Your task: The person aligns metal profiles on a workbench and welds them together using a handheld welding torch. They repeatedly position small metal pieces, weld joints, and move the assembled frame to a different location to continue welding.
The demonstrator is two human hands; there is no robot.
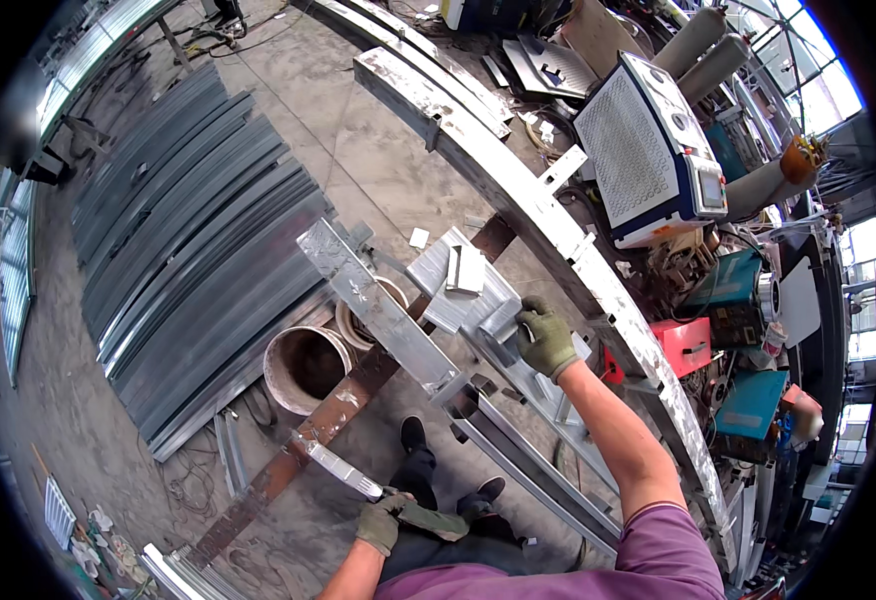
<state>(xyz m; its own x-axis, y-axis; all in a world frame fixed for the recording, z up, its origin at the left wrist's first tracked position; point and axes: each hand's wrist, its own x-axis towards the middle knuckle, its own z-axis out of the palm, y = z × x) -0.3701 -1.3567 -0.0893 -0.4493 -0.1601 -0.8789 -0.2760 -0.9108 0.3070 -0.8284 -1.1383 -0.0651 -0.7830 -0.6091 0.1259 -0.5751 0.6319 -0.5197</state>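
A: Looking down at your right hand (546,340), what is it touching?
B: Your gloved fingers rest at the edge of a grey metal piece (501,320), ahead of you and to your right. Whether they clench it or merely lie on it, I cannot tell.
A: And what lies around that piece?
B: A small pale channel (465,272) sits just beyond it, on more silvery metal. To its left, a broad silver beam (378,305) crosses above a rusty beam (358,385).
A: Where is your left hand (380,526)?
B: Low in the view, close to your body, also gloved. Its fingers are curled at the near end of a pale bar (341,471), whose far end reaches the rusty beam. The grip itself is too small to make out, so I cannot say it is grasping the bar. A dark green item (436,522) shows just to the right of that hand.
A: Anything farther off?
B: A round bucket (283,385) stands beside the rusty beam, with long grey profiles (198,260) spread on the floor to your left.
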